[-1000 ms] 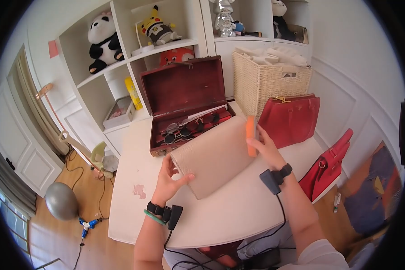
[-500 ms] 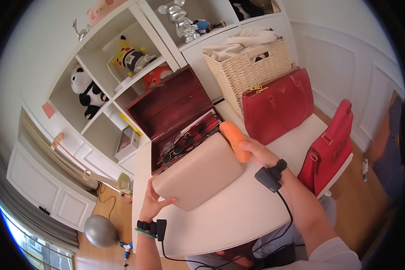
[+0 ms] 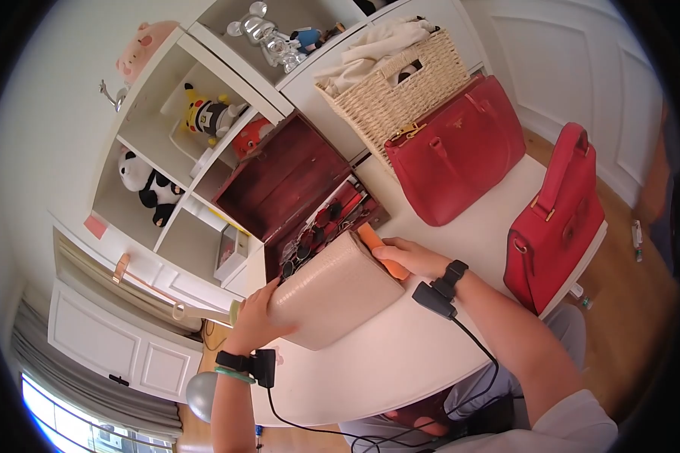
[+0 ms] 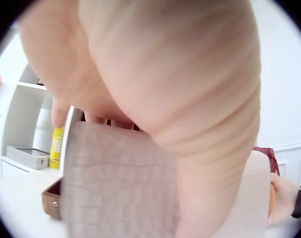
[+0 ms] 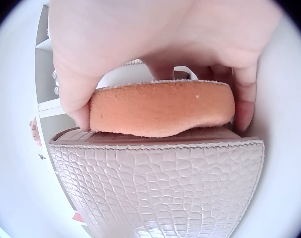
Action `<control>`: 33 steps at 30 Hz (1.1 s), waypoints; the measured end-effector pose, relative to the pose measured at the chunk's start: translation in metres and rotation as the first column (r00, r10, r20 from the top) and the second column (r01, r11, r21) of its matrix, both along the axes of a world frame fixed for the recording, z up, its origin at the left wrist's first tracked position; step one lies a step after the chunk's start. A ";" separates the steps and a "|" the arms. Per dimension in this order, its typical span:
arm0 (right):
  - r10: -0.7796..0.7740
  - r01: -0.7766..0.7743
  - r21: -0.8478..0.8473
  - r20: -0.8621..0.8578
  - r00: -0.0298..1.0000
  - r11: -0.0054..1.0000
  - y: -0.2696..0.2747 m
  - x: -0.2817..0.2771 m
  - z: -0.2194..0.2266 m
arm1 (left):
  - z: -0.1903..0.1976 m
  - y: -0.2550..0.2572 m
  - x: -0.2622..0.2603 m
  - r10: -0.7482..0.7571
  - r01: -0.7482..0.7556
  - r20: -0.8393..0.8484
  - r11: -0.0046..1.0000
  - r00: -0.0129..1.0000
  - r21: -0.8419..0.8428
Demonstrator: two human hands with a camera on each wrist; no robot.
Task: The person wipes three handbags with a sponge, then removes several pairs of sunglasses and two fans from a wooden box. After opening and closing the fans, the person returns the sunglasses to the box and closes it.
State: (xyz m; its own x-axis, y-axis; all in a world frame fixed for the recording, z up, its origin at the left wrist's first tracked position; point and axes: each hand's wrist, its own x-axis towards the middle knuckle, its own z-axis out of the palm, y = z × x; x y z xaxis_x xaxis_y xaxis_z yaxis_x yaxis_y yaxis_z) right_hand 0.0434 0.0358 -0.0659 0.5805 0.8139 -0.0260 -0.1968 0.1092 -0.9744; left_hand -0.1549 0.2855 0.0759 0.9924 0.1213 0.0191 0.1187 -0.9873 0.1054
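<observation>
The right wrist view records what the head view mostly covers: my right hand [image 5: 160, 39] pinches the orange sponge [image 5: 163, 109] between thumb and fingers, directly above the stitched edge of the pale bag [image 5: 155, 183], with a thin whitish layer along the sponge's side nearest my palm. The left wrist view alone shows the yellow container [image 4: 56, 148], beyond my left hand [image 3: 255, 321]; that hand grips the bag's other end, thumb on the near face, fingers behind. Compared with the earlier head frames, less of the sponge shows past my right fingers, and a pink plush [image 3: 145, 51] now stands at upper left. The bag lies tilted between my hands, beige, embossed in a glossy scale pattern, its stitching regular where visible.
</observation>
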 end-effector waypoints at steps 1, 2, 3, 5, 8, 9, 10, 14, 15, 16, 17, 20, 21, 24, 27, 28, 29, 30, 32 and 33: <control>-0.003 0.002 0.012 0.021 1.000 1.000 0.002 0.002 -0.004 | 0.003 -0.014 0.010 0.016 -0.012 -0.054 0.997 0.998 0.070; -0.002 0.002 0.013 0.021 1.000 1.000 0.003 0.002 -0.006 | 0.005 -0.025 0.020 0.016 -0.012 -0.053 0.997 0.998 0.071; -0.006 0.005 0.015 0.027 1.000 1.000 0.003 0.003 -0.007 | 0.006 -0.037 0.030 -0.009 0.012 -0.057 0.998 0.998 0.069; -0.008 0.007 0.019 0.034 0.999 1.000 0.002 0.003 -0.007 | 0.003 -0.057 0.049 -0.032 0.036 -0.060 0.997 0.998 0.068; 0.006 -0.006 0.047 0.008 1.000 0.999 0.001 0.002 -0.005 | -0.005 -0.087 0.074 -0.148 0.142 0.068 0.986 0.987 0.090; 0.018 -0.018 0.064 0.005 1.000 0.998 0.002 0.003 -0.007 | -0.009 -0.093 0.080 -0.149 0.142 0.068 0.986 0.987 0.090; 0.030 -0.030 0.081 0.000 1.000 0.996 0.002 0.004 -0.009 | -0.013 -0.097 0.086 -0.137 0.131 0.090 0.988 0.986 0.079; 0.034 -0.033 0.085 -0.013 0.999 0.996 0.003 0.004 -0.011 | -0.012 -0.101 0.092 -0.080 0.084 0.090 0.996 0.993 -0.035; 0.041 -0.041 0.073 0.006 0.999 0.997 0.002 0.006 -0.012 | -0.012 -0.101 0.091 -0.079 0.081 0.086 0.996 0.993 -0.031; 0.047 -0.048 0.060 0.025 0.999 0.997 0.002 0.008 -0.012 | -0.013 -0.101 0.090 -0.085 0.088 0.099 0.996 0.991 -0.030; 0.046 -0.048 0.062 0.023 0.999 0.997 0.001 0.007 -0.011 | -0.014 -0.101 0.089 -0.092 0.096 0.113 0.995 0.989 -0.031; 0.055 -0.056 0.044 0.023 0.998 0.997 -0.002 0.007 -0.008 | -0.016 -0.100 0.081 -0.098 0.092 0.158 0.995 0.983 0.040; 0.064 -0.065 0.013 0.059 0.996 0.998 -0.001 0.006 -0.007 | -0.014 -0.099 0.077 -0.100 0.095 0.156 0.995 0.983 0.042; 0.066 -0.065 -0.006 0.074 0.995 0.998 0.003 0.003 -0.010 | -0.002 -0.094 0.059 -0.070 0.090 0.250 0.994 0.966 -0.068; 0.176 -0.176 0.037 -0.001 0.984 0.984 0.005 0.002 -0.005 | 0.012 -0.091 0.039 0.032 0.069 0.339 0.957 0.940 -0.280; 0.293 -0.289 0.077 -0.054 0.955 0.954 0.004 0.000 -0.001 | 0.017 -0.089 0.031 0.046 0.061 0.363 0.959 0.931 -0.278; 0.300 -0.295 0.077 -0.053 0.953 0.952 0.005 -0.006 0.002 | 0.017 -0.082 0.024 0.052 0.055 0.364 0.959 0.930 -0.278; 0.279 -0.263 0.127 -0.130 0.951 0.956 0.006 -0.015 0.005 | 0.016 -0.074 0.017 0.046 0.093 0.438 0.952 0.898 -0.291; 0.261 -0.227 0.173 -0.206 0.943 0.958 0.011 -0.031 0.007 | 0.014 -0.061 0.002 0.045 0.144 0.551 0.944 0.833 -0.296; 0.314 -0.276 0.205 -0.180 0.932 0.939 0.016 -0.039 0.006 | 0.012 -0.060 -0.008 0.049 0.141 0.552 0.945 0.833 -0.297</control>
